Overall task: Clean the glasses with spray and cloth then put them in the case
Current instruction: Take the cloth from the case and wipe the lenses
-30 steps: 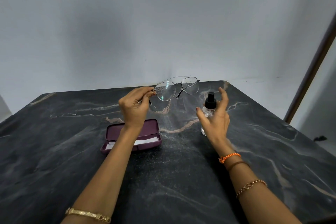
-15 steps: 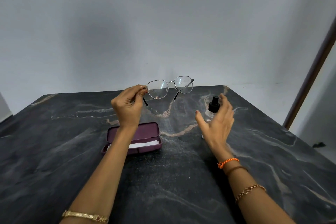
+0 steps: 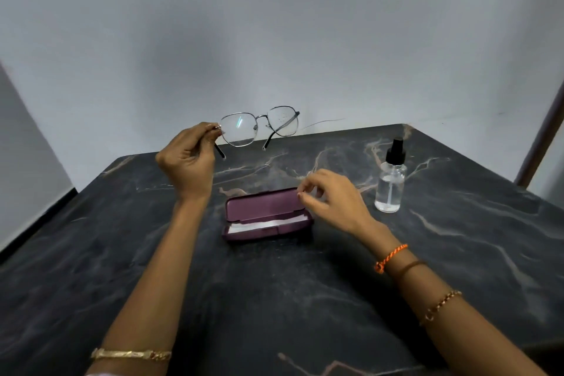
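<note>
My left hand [image 3: 189, 162] pinches the left hinge of thin metal-framed glasses [image 3: 259, 128] and holds them in the air above the far table edge, temples unfolded. A maroon case [image 3: 265, 214] lies open on the dark marble table [image 3: 274, 299], and a white cloth [image 3: 265, 224] lies inside it. My right hand [image 3: 332, 198] hovers over the right end of the case with curled fingers that hold nothing. To the right of that hand a clear spray bottle [image 3: 390, 183] with a black nozzle stands upright on the table.
A plain grey wall rises behind the table. A dark brown post [image 3: 540, 137] leans at the far right past the table's corner. Both wrists wear bracelets.
My right hand has let go of the spray bottle and moved left to the case. My left hand keeps the glasses raised. The camera has tilted down.
</note>
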Demonstrator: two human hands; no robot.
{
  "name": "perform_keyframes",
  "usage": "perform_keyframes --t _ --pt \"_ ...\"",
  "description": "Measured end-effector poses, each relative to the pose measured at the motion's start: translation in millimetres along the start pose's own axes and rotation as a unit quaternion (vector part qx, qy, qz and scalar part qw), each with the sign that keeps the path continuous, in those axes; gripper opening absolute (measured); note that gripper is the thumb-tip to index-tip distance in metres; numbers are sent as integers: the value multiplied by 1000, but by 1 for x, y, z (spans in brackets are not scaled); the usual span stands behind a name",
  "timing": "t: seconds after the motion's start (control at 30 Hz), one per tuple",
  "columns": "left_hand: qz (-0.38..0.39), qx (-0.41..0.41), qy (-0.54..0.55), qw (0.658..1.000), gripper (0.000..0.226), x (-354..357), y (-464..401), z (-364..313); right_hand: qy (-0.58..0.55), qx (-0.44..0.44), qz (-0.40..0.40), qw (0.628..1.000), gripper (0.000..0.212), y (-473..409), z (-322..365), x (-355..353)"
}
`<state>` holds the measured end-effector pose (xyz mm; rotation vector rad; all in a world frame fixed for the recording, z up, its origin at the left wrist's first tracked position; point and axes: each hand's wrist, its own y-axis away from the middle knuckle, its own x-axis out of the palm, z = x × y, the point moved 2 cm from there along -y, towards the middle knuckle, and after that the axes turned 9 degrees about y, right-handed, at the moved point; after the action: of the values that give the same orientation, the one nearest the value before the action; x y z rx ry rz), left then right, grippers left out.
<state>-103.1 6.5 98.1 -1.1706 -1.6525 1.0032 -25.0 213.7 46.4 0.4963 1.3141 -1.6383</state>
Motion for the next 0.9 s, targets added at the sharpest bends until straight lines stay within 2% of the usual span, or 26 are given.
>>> perform_keyframes --t 0.1,0.27,0.43,0.57,0.7,0.8,0.9 --pt "-5 1 -1 1000 10 -10 1 10 50 59 121 990 11 -13 10 12" --pt "18 -2 -20 1000 11 -10 13 23 132 90 190 969 14 -18 9 18" --pt "-2 -13 -27 1000 14 -13 14 28 182 92 194 960 23 -19 14 23" --pt "-17 -26 -22 999 14 -13 5 30 192 93 198 957 18 -19 17 25" --pt "-50 -15 -11 999 13 -12 -9 29 162 76 216 960 10 -18 13 31" --pt "-35 -12 -26 999 11 -11 -6 30 137 55 223 963 8 -18 10 31" --pt "-23 -22 -46 998 9 -13 -5 30 40 72 221 972 10 -18 5 27"
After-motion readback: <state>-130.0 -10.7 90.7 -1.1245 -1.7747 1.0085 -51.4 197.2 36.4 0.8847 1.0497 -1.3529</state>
